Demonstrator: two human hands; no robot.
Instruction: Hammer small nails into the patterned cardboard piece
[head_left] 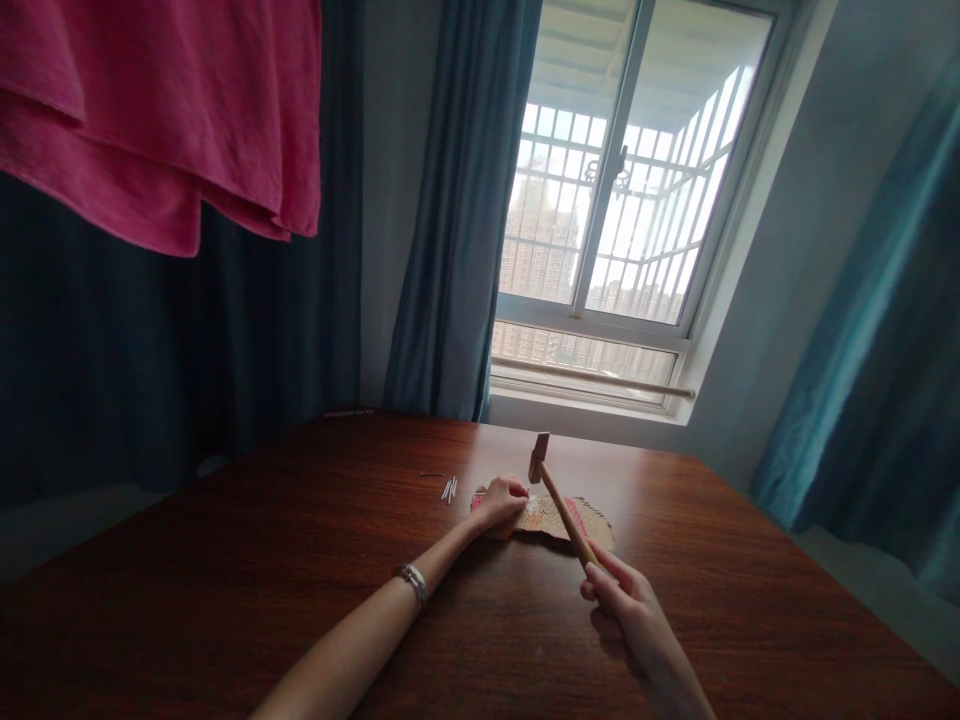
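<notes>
A hammer (564, 512) with a wooden handle is in my right hand (626, 605), which wraps the lower end of the handle. Its head is raised above a flat tan piece (551, 518) with ragged edges, pink patches and many small dark marks or holes. My left hand (504, 500) rests at the left part of this piece, with fingers pinched together. Whatever sits between those fingertips is too small to make out. Several thin silvery rods (449, 489) lie beside my left hand, and a single dark thin rod (432, 474) lies just behind them.
All of this is on a brown wooden table (360, 600). Behind it are a barred window (600, 200) and blue curtains (457, 220). A pink cloth (187, 120) hangs at the upper left. A slim strip (349, 412) lies along the table's far left edge.
</notes>
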